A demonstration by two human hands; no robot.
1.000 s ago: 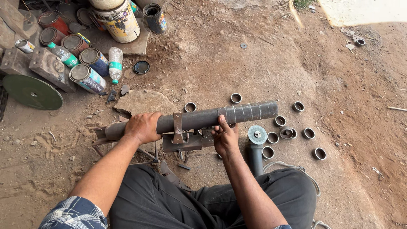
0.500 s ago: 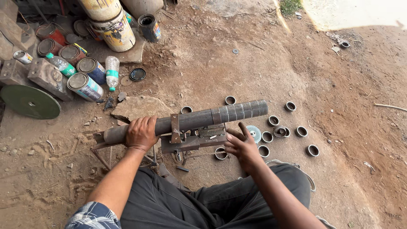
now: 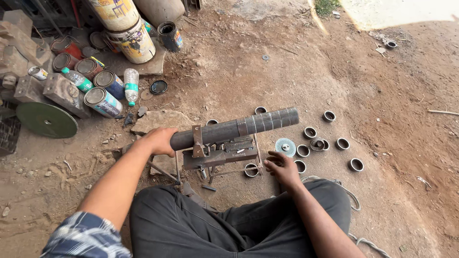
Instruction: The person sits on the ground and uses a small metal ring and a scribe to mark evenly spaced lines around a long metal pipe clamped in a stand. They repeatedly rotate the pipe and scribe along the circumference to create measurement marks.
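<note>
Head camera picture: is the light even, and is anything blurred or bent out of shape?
Head view: soft, shaded light over the dirt floor, with one overexposed sunlit patch at the top right; shadows are faint; the steel pipe, left hand and right hand look sharp; the wide lens stretches the paint cans and the plaid sleeve toward the left edge.

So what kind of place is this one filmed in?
Most likely an informal outdoor metal workshop. The person sits on bare dirt ground, with a steel pipe resting in a small metal stand, cut pipe rings scattered around, and old paint cans nearby.
</note>
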